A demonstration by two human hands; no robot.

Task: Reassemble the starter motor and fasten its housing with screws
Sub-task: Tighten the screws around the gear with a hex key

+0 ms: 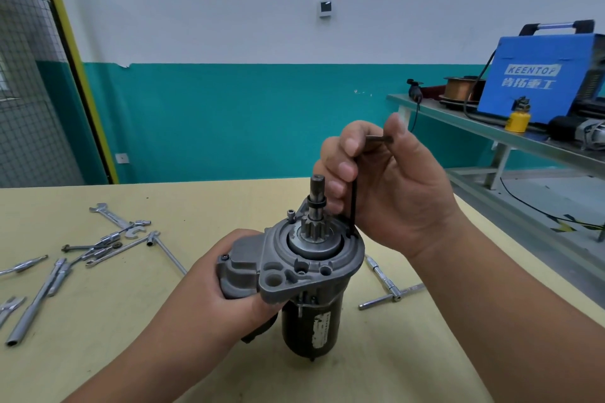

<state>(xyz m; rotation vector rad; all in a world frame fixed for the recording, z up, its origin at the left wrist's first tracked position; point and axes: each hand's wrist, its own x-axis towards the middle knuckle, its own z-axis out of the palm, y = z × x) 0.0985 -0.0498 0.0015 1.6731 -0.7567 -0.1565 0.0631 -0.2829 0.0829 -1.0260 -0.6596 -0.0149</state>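
grey cast housing of the starter motor (304, 271) stands upright on the pale yellow table (425, 353), pinion shaft uppermost. left hand (239, 307) grips the housing's solenoid side, fingers wrapped round it. right hand (393, 186) is clamped on a black hex key (354, 196), whose long arm is vertical, tip at the flange rim. one screw (290, 213) sits proud at the flange rear. loose spanners (108, 239) lie to the left, a t-handle wrench (389, 288) to the right.

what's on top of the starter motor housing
Pinion gear and shaft stand up from it; a socket screw sits proud at the rear; the hex key hides whatever its tip meets.
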